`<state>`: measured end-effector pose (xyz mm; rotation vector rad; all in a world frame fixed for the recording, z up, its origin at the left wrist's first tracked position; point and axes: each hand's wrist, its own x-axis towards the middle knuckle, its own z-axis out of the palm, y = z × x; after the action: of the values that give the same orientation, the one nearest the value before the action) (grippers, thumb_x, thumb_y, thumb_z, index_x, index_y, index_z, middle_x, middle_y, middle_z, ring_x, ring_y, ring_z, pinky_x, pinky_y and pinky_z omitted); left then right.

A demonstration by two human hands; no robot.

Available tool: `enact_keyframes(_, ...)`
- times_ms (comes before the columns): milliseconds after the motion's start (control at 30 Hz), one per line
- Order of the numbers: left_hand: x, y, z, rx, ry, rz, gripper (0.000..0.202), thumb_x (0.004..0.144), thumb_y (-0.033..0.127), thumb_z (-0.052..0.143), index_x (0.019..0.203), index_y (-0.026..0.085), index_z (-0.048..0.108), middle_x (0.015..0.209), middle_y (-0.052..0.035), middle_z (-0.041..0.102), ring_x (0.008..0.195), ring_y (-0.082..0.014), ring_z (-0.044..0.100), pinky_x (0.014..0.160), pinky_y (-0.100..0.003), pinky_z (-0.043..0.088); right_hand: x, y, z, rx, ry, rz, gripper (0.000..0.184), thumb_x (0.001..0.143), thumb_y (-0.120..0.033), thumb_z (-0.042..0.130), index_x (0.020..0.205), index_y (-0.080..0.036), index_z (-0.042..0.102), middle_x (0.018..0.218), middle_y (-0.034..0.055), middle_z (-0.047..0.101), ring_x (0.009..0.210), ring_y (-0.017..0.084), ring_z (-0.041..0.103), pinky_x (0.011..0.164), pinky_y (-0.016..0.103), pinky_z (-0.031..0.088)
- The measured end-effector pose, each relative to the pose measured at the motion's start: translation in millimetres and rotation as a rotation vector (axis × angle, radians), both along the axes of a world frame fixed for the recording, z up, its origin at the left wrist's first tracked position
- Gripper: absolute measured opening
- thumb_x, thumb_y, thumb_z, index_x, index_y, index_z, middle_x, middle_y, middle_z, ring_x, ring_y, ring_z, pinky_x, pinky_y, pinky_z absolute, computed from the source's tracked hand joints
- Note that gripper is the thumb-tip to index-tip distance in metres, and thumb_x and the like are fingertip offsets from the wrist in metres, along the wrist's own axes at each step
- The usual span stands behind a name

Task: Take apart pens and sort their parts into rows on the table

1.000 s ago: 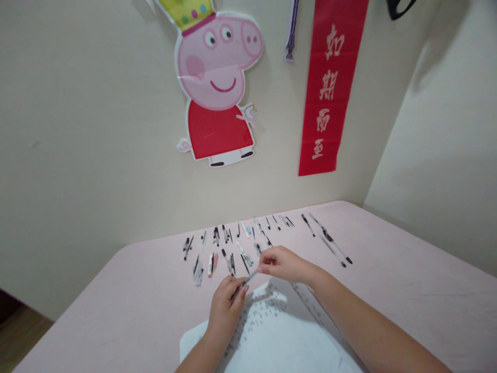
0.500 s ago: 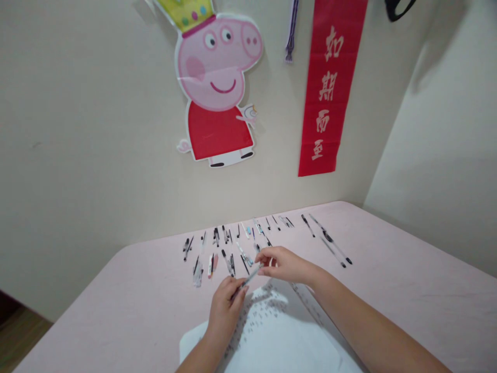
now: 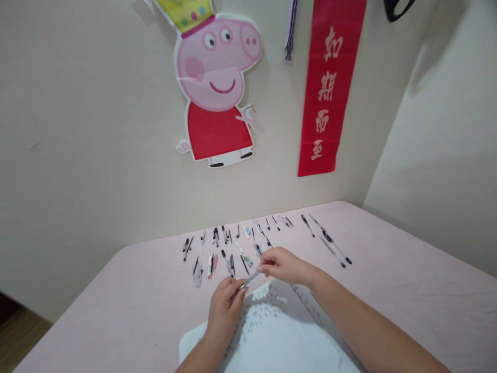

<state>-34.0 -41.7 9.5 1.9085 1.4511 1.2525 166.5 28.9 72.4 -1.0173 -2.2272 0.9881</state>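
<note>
My left hand (image 3: 228,300) is closed around the lower end of a clear pen (image 3: 250,280), which slants up to the right. At its upper end, my right hand (image 3: 281,265) pinches with thumb and fingers; the very tip is hidden in that pinch. Both hands are above the near edge of the scattered pen parts and over a white sheet with dark marks (image 3: 287,331). Beyond the hands lie several disassembled pens, among them a clear barrel with a black part (image 3: 227,259) and a white and pink pen (image 3: 210,266).
A pink-covered table (image 3: 147,300) meets the wall at the back. Several whole-looking pens (image 3: 336,246) lie to the right of my right hand. On the wall hang a cartoon pig cutout (image 3: 221,93) and a red banner (image 3: 330,93).
My right hand's fingers have closed in on the upper end of the pen, where they were looser before. My left hand has stayed in place.
</note>
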Motion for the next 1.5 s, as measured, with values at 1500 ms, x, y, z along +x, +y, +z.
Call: enact_keyframes(1500,5.6,-6.1,5.3,-0.02,-0.048,-0.048,0.035,0.081,0.03,0.056,0.112,0.018,0.066,0.075,-0.0027,0.065,0.065,-0.0156,0.058,0.061,-0.028,0.048,-19.3,-3.7,-9.6,-0.497,0.624,-0.041,0.042,0.06,-0.048,0.077,0.082,-0.013,0.071,0.056,-0.0017,0.059,0.054,0.009,0.051,0.051,0.023,0.039)
